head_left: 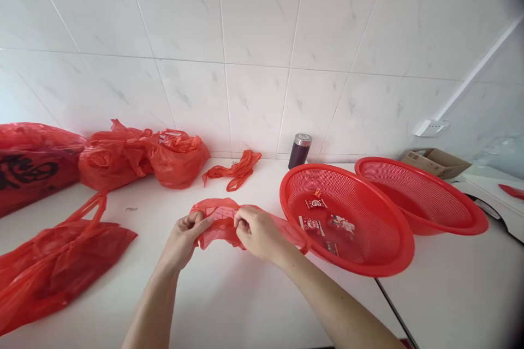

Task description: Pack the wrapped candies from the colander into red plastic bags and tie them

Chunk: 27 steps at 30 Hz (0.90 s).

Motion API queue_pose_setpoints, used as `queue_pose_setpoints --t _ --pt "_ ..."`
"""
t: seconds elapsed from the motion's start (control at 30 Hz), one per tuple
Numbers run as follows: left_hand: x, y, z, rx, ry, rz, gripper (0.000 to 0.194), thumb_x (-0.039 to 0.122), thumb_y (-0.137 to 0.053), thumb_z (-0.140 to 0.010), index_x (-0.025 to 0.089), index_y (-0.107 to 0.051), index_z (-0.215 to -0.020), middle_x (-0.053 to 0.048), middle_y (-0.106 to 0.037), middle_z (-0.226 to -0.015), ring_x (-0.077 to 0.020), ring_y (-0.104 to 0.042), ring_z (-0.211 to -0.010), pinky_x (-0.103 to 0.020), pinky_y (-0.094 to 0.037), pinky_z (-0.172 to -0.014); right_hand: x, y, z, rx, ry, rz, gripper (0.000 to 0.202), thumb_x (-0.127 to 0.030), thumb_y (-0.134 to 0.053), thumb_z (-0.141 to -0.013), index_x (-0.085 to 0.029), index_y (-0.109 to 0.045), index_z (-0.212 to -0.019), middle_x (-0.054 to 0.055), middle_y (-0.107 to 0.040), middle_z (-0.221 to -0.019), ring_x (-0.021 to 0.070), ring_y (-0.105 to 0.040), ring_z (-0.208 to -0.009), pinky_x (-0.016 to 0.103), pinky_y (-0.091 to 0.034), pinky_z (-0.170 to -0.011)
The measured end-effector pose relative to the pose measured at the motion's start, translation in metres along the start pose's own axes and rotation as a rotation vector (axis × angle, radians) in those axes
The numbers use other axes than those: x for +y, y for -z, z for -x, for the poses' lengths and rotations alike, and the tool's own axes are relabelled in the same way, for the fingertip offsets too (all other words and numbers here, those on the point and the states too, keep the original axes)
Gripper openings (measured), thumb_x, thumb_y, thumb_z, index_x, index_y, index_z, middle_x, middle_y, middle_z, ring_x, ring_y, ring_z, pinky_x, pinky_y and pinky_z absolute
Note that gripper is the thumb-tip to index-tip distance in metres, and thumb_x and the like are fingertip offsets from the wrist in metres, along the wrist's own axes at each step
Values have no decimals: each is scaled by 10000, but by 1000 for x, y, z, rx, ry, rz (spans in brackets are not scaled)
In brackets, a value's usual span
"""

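Observation:
A thin red plastic bag (pixel 223 232) is stretched between my two hands above the white table. My left hand (pixel 186 234) pinches its left end between thumb and fingers. With closed fingers, my right hand (pixel 256 232) grips the bag near its middle, and the rest trails right to the rim of a red plastic basket (pixel 379 229). Several small wrapped packets, one of them a red-and-white packet (pixel 311 225), lie inside that basket.
Filled red bags (pixel 180 161) stand along the tiled wall at left, with a flatter red bag (pixel 94 251) in front. A crumpled bag (pixel 241 168), a dark tumbler (pixel 300 151), a second red basket (pixel 429 191) and a cardboard box (pixel 438 162) are farther back.

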State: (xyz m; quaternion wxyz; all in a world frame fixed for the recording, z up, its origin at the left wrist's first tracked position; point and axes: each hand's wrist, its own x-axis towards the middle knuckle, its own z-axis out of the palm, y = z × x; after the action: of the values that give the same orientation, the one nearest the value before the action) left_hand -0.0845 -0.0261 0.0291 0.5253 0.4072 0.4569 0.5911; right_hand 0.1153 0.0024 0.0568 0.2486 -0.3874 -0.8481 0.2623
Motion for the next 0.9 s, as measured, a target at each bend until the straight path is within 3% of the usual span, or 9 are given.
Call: queue_pose_setpoints --t 0.2,0.27,0.37,0.47,0.53,0.6,0.67,0.8,0.9 --pt "-6 -9 7 -11 46 172 475 157 -774 -614 196 -303 -568 84 -358 -507 -48 -332 -422 -152 -317 -407 18 -20 -6 -160 -112 176 245 -181 -401 -936 -185 -604 -1072 85 -681 -960 208 -632 -899 304 -457 -738" --pt "-3 2 6 63 48 256 348 130 -758 -594 205 -419 -623 70 -468 -545 -71 -438 -439 -158 -370 -407 24 -23 1 -253 -140 226 259 -281 -508 -896 -192 -621 -1111 99 -682 -957 263 -630 -939 353 -461 -768" --pt "-2 29 3 215 12 342 262 86 -726 -560 229 -580 -723 45 -630 -699 -108 -593 -598 -169 -480 -511 29 -18 14 -346 -203 327 634 -266 -669 -755 -204 -488 -1360 174 -607 -1192 346 -583 -1076 456 -431 -878" --pt "-4 49 1 274 -46 160 193 160 -767 -563 239 -683 -717 5 -698 -934 -167 -632 -888 -183 -518 -669 31 -6 23 -406 -286 422 907 -109 -655 -685 -221 -278 -1502 221 -550 -1269 360 -592 -1072 476 -441 -862" --pt "-6 50 3 162 -32 -208 161 269 -798 -600 242 -744 -750 -41 -671 -1081 -234 -585 -1059 -223 -511 -776 32 0 26 -426 -310 464 924 -96 -649 -672 -233 -272 -1504 215 -570 -1233 364 -600 -1056 466 -452 -836" --pt "-8 40 6 25 33 -612 222 367 -796 -636 265 -776 -832 -79 -623 -1124 -309 -552 -1110 -327 -498 -859 32 3 28 -425 -312 495 870 -147 -664 -688 -225 -321 -1483 218 -577 -1211 375 -598 -1052 471 -448 -834" --pt "-10 24 9 27 15 -902 244 399 -797 -635 300 -779 -857 -102 -572 -1173 -385 -517 -1141 -475 -453 -928 32 2 28 -408 -305 519 790 -212 -668 -722 -207 -370 -1454 221 -589 -1189 381 -594 -1056 486 -433 -855" --pt "-18 -15 14 225 -392 -1176 78 318 -766 -692 271 -736 -747 -47 -272 -1541 -491 -180 -1390 -683 -172 -1063 32 -3 26 -362 -254 541 733 -271 -651 -777 -193 -355 -1443 202 -605 -1202 356 -554 -1144 510 -343 -977" --pt "-34 -38 12 143 -506 -1278 4 268 -722 -744 267 -719 -745 30 -170 -1601 -463 -48 -1438 -724 -27 -1070 32 -8 26 -359 -244 553 682 -288 -646 -789 -156 -391 -1408 202 -618 -1181 345 -577 -1105 494 -364 -968"
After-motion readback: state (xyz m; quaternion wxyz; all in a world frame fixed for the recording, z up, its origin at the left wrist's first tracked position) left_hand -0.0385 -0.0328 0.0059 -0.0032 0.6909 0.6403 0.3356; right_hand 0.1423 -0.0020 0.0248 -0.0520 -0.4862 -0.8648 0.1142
